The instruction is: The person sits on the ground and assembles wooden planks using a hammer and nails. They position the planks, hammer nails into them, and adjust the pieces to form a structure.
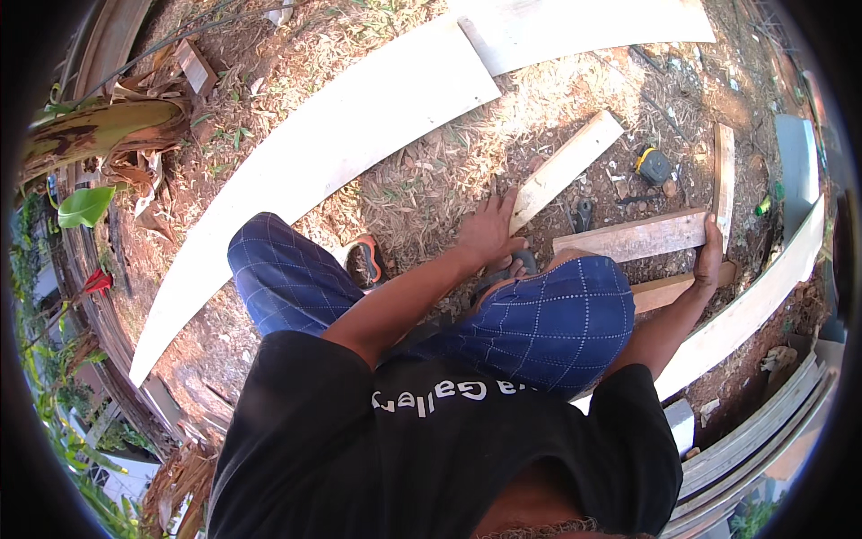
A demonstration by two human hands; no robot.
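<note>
My left hand (487,232) is closed at the near end of a short, pale wooden piece (570,169), which slants away to the upper right. On the right side, my right hand (708,256) curls around the right end of another short wooden piece (633,235), and its thumb is hidden. Below that piece lies a browner wooden piece (660,292), partly covered by my knee and close to my right wrist. A narrow upright wooden strip (724,180) rests just beyond my right fingertips.
A yellow-and-black tape measure (653,166) and a small dark tool (584,214) lie between the pieces. An orange-and-black handle (365,260) shows by my left knee. Long pale boards (332,153) stretch across the far side; another board (750,314) runs along the right.
</note>
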